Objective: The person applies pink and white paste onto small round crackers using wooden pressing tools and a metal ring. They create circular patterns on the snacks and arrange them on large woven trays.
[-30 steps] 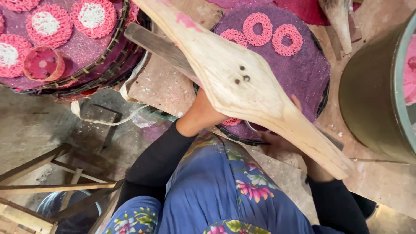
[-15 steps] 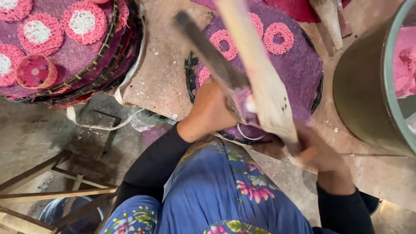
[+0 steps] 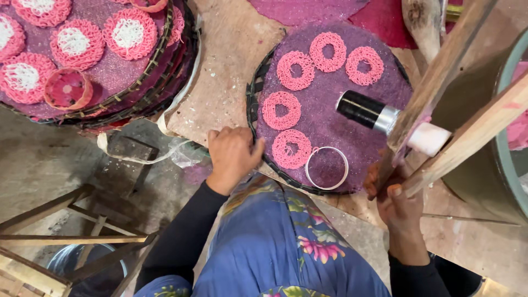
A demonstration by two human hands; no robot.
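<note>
Left hand at centre frame, fingers curled over rim of round woven tray with purple mat. Right hand at lower right grips wooden press handles, black-and-silver nozzle above mat. Empty metal ring beside five pink noodle rings. Judgement: steady tray, centre nozzle over ring, squeeze evenly.

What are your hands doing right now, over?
Left hand grips round tray rim. Right hand holds wooden press. Metal ring empty beside five pink noodle rings. Nothing blocking.

Grey concrete floor, wooden frame lower left, worn wooden worktop.
</note>
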